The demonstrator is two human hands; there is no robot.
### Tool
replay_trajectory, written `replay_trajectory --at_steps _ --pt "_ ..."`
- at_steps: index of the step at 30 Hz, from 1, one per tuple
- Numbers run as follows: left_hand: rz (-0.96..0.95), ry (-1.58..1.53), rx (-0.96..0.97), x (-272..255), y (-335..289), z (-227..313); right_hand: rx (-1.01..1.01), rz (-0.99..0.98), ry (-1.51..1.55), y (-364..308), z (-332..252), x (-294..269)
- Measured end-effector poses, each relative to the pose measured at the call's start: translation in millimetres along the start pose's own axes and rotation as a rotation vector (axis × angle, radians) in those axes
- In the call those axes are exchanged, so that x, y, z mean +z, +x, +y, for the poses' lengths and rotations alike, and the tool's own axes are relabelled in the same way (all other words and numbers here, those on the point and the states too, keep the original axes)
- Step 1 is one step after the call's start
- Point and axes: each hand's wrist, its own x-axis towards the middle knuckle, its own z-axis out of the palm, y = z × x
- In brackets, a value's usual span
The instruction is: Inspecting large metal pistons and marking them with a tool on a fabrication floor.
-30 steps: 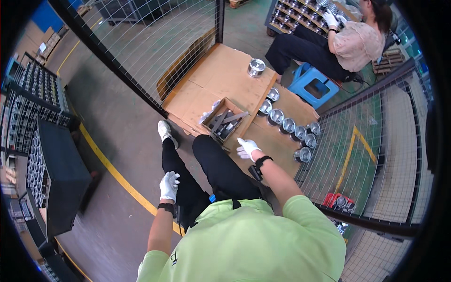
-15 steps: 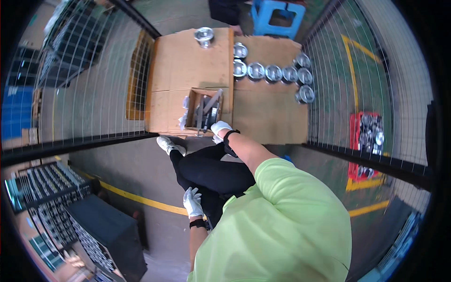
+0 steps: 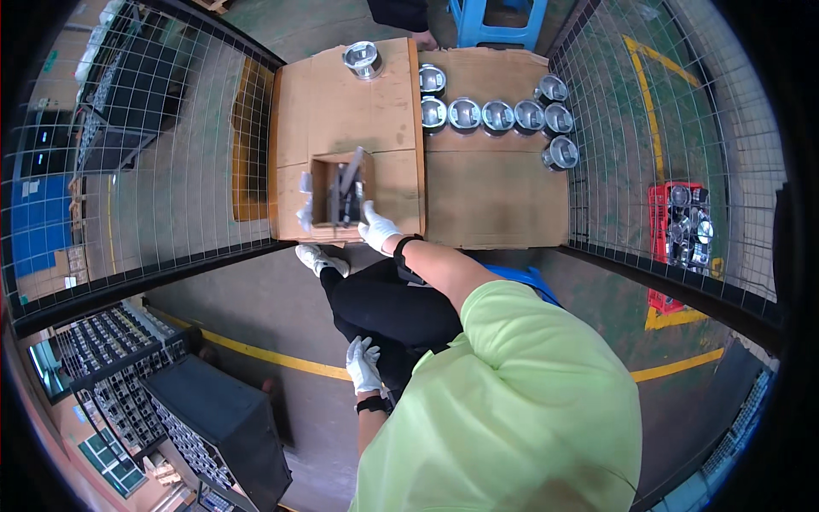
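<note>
My right hand [image 3: 377, 229], in a white glove, grips the near right corner of a small cardboard box [image 3: 319, 189] on the cardboard-covered bench. Thumb and fingers sit on two sides of that corner, though where they press is partly hidden. Inside the box lie long grey and dark metal pieces [image 3: 348, 183], blurred; one sticks out past the rim. Crumpled white material [image 3: 304, 213] clings to the box's left side. My left hand [image 3: 364, 365], also gloved, rests by my thigh with its fingers apart and nothing visible in it.
One metal piston [image 3: 363, 60] stands at the bench's far end. Several more pistons [image 3: 497, 116] line the lower cardboard surface [image 3: 495, 196] to the right. Wire mesh panels [image 3: 631, 154] flank both sides. Beyond are a person's hand [image 3: 424, 40] and a blue stool [image 3: 497, 34].
The box has slid left and turned straighter, with my right hand following it to its near right corner. My left hand stays by my thigh.
</note>
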Motion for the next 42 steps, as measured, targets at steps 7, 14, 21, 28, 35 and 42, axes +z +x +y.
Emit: replay_trajectory --at_steps 7,14,21,28,35,42 --pt "-0.113 -0.094 -0.083 -5 -12 14 -0.458 -0.328 -0.369 -65 123 -73" --pt "0.165 -0.073 -0.19 -77 -59 -31 0.146 -0.607 -0.92 -216 243 -210" --pt "0.161 -0.004 -0.299 -161 -115 -177 0.599 -0.649 -0.199 -238 212 -213" --pt "0.017 0.076 -0.333 -152 -121 -173 0.607 -0.745 -0.406 -225 173 -205" --pt "-0.213 0.099 -0.422 -107 -72 -140 0.475 -0.738 -0.438 -229 197 -199" --pt "-0.392 -0.007 -0.599 -49 -38 -144 1.255 -0.611 0.15 -232 157 -181"
